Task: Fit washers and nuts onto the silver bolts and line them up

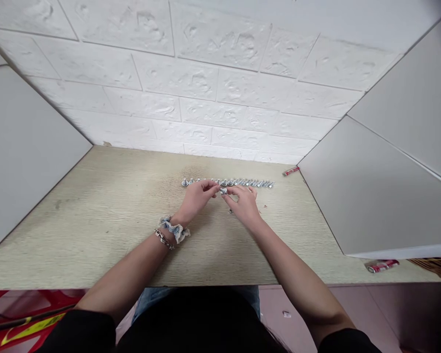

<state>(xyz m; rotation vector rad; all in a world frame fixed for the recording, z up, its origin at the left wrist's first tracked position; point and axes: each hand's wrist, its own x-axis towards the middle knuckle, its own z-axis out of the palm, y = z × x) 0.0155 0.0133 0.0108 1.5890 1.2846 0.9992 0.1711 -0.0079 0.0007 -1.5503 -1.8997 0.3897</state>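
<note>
Across the wooden tabletop (125,196) runs a row of several small silver metal pieces (248,183), like bolts with washers. In front of that row, my left hand (199,196) and my right hand (243,202) meet around one small silver piece (223,190). The fingertips of both hands pinch it from either side. My left hand partly hides the row behind it. On the table just below my right hand's fingers lies a tiny dark metal part (231,211).
Behind the table stands a white brick-patterned wall (220,83), with grey panels (25,152) at the sides. A red battery (291,171) lies at the back right, another (382,265) near the front right edge beside a wicker item (435,266). Tiny crumbs (265,206) lie right of my right hand.
</note>
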